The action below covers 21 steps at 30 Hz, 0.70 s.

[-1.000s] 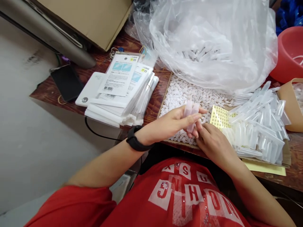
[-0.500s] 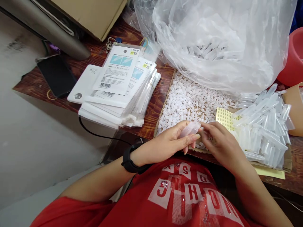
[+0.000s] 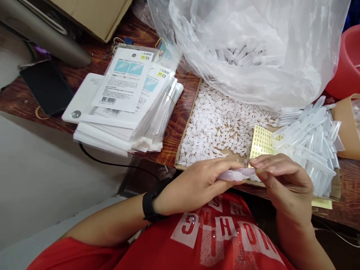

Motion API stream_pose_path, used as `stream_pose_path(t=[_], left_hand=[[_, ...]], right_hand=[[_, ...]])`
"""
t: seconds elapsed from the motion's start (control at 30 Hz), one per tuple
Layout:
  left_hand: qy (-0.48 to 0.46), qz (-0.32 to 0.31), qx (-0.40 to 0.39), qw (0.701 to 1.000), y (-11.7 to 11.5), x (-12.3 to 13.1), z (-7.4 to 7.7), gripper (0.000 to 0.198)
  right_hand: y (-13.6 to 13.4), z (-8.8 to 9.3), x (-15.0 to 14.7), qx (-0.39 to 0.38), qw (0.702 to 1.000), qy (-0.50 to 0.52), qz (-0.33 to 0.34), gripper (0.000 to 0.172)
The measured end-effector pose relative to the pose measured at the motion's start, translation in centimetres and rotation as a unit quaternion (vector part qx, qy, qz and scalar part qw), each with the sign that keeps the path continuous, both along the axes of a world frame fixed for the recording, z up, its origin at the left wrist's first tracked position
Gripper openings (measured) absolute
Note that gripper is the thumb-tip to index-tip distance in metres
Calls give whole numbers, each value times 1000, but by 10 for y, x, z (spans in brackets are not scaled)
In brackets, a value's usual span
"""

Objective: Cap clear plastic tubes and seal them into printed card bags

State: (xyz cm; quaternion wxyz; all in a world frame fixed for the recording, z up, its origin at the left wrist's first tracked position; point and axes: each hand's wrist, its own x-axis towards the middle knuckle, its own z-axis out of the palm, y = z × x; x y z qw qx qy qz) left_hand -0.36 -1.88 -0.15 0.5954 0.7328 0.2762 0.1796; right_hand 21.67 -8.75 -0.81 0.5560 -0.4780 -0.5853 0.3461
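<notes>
Head view: plastic tubes [image 3: 232,175] held between two hands at the near edge of the tray

Holds the plastic tubes lying nearly flat, just above the near edge of the cardboard tray [image 3: 233,155]. Wraps the left hand [image 3: 194,183] closely around the body of the tubes, thumb below and fingers above. Pinches the right-hand end between thumb and fingertips of the right hand [image 3: 289,183], hardly parted. Cannot tell the number of tubes, nor make out any smaller piece between those fingertips.

Handling, as a judgement: likely very light, smooth and thin-walled, so apt to slide in a loose grip. Probably stiff enough for a gentle squeeze, but prone to denting under a hard one. Best held around the middle, with only a light pinch at the end.

Inside the tray: small white pieces [image 3: 209,123] across the left part, a yellow sticker sheet [image 3: 260,144] near the middle, loose tubes [image 3: 306,150] heaped on the right. Behind the tray, overlapping its back edge: a large clear bag [image 3: 281,86]. Left of the tray, on the table [image 3: 176,138]: stacked packaged cards [image 3: 123,80]. Well left of the tray: a dark phone [image 3: 46,88].
</notes>
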Motion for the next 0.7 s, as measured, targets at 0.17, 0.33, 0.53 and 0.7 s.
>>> stream_pose_path(t=[0.17,0.33,0.53,0.7], left_hand=[[-25,9,147,989,-7,6,1,25],[-11,0,183,983,-13,16,-1,26],[46,-30,48,997,-7,32,0,31],[160,-45,-41,985,4,43,13,47]], right_hand=[[-13,0,6,17,1000,-25,5,31],[-17,-6,4,21,999,-17,-18,30],[-21,-2,23,-18,998,-63,-3,31],[-14,27,147,-78,900,-339,-263,28]])
